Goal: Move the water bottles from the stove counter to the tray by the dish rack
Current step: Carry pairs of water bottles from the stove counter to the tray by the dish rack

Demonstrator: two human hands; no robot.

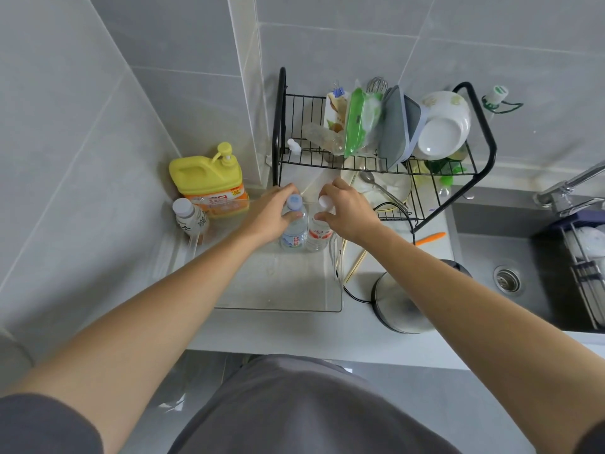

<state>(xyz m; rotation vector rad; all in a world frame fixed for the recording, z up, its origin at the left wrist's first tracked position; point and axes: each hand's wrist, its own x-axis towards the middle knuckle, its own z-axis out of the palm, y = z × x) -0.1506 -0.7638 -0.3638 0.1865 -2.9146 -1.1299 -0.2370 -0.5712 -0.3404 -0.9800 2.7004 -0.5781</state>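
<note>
Grey-tiled kitchen counter, frame centre: left hand gripped a blue-capped clear water bottle, right hand a white-capped one, both standing in the clear plastic tray; best released gently, upright.

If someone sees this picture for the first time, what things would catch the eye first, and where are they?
First, the two hands at the centre: the left hand grips a blue-capped bottle and the right hand grips a white-capped bottle, both standing upright side by side in the clear tray. Next, the bright yellow detergent jug at the left wall, and the crowded black dish rack behind the tray.
</note>
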